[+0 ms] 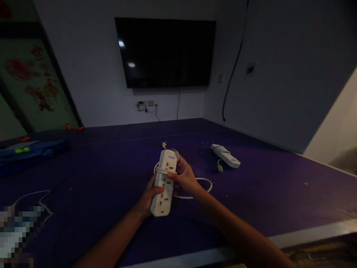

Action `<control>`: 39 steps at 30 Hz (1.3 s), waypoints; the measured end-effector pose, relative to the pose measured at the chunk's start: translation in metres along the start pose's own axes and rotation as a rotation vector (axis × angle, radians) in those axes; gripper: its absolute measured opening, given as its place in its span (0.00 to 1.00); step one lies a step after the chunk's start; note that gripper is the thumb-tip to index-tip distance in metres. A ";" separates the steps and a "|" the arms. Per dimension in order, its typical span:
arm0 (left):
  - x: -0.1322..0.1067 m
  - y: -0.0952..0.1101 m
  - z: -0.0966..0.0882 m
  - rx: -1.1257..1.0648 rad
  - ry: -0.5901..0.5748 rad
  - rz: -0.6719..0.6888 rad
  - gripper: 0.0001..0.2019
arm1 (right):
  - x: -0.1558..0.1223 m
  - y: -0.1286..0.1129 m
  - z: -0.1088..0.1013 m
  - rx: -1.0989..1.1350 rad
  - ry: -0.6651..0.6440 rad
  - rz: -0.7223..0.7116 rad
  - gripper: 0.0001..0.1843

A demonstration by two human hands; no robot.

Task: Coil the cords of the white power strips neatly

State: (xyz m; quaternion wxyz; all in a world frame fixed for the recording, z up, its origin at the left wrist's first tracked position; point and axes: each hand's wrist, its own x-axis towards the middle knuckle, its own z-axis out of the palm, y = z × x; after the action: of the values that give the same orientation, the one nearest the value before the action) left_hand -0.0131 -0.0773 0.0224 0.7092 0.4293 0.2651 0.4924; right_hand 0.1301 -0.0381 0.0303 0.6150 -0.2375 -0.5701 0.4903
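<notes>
A white power strip (164, 199) with several sockets is held up in the middle of the view, tilted slightly. My left hand (147, 197) wraps round its lower left side, thumb on the front face. My right hand (185, 176) is at the upper right side, its thumb pressing the white cord (161, 170) where the cord crosses the strip's front. A loop of that cord hangs out to the right, below my right wrist. Just beyond the strip's top end lies a white plug (164, 144).
A second power strip (230, 159), its cord wound round it, lies on the purple surface (111, 163) to the right, with its plug (219, 166) beside it. Blue cloth (41, 150) and a thin white cable (30, 193) are at left. A television (167, 52) hangs on the back wall.
</notes>
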 end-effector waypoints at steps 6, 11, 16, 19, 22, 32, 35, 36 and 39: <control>0.007 -0.006 0.001 0.233 0.070 0.189 0.41 | 0.002 0.005 -0.003 -0.064 0.129 -0.109 0.45; 0.009 -0.012 0.003 0.495 0.170 0.367 0.48 | -0.002 0.003 0.001 -0.121 0.160 -0.094 0.49; 0.012 -0.011 0.000 0.536 0.291 0.415 0.30 | -0.004 0.002 0.001 -0.116 0.062 -0.023 0.52; 0.013 -0.005 0.002 0.395 0.315 0.388 0.31 | -0.001 -0.001 -0.006 -0.205 0.002 -0.017 0.49; 0.012 0.003 0.005 0.240 0.352 0.372 0.33 | 0.002 -0.006 -0.014 -0.345 0.000 -0.030 0.46; 0.012 0.006 0.008 0.115 0.331 0.296 0.34 | 0.006 -0.015 -0.027 -0.605 0.032 -0.101 0.29; 0.014 0.004 0.007 0.095 0.332 0.291 0.34 | 0.008 -0.010 -0.027 -0.608 0.032 -0.098 0.28; 0.014 0.005 0.007 0.086 0.327 0.281 0.34 | 0.008 -0.008 -0.027 -0.597 0.030 -0.100 0.28; 0.012 0.006 0.006 0.059 0.304 0.228 0.37 | 0.009 -0.002 -0.026 -0.541 0.026 -0.106 0.31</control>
State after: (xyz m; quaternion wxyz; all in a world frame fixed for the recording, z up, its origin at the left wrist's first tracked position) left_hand -0.0062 -0.0676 0.0310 0.5878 0.3978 0.3330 0.6207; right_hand 0.1538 -0.0242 0.0302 0.5610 -0.3692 -0.6841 0.2844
